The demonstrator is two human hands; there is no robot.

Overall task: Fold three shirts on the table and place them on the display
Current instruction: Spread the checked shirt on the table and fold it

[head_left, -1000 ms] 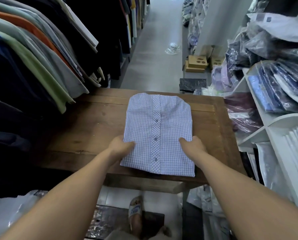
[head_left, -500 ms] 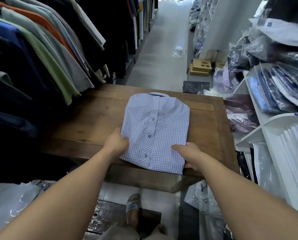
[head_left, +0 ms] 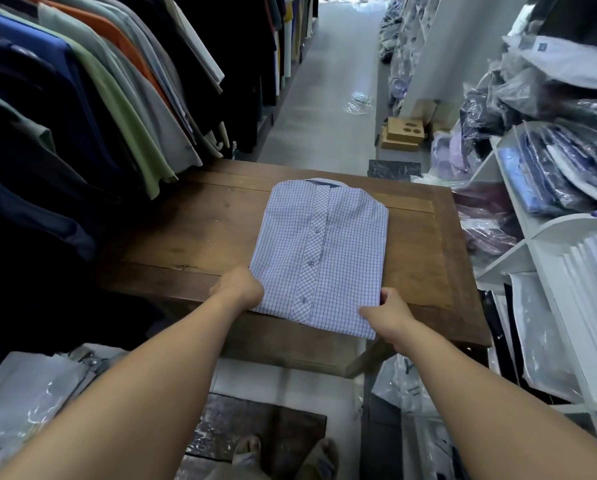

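Wooden table between shop racks, one folded checked shirt lying flat on it.
Left hand and right hand each grip a near corner, fingers curled round the edge (probably so the fold holds when lifted).

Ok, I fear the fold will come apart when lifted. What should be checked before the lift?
1. Shirt folded flat, buttons up: ok.
2. Left hand grips its near left edge: ok.
3. Right hand grips its near right corner: ok.
4. Fingers fully under the shirt: cannot tell.
5. Free place on the shelf: cannot tell.
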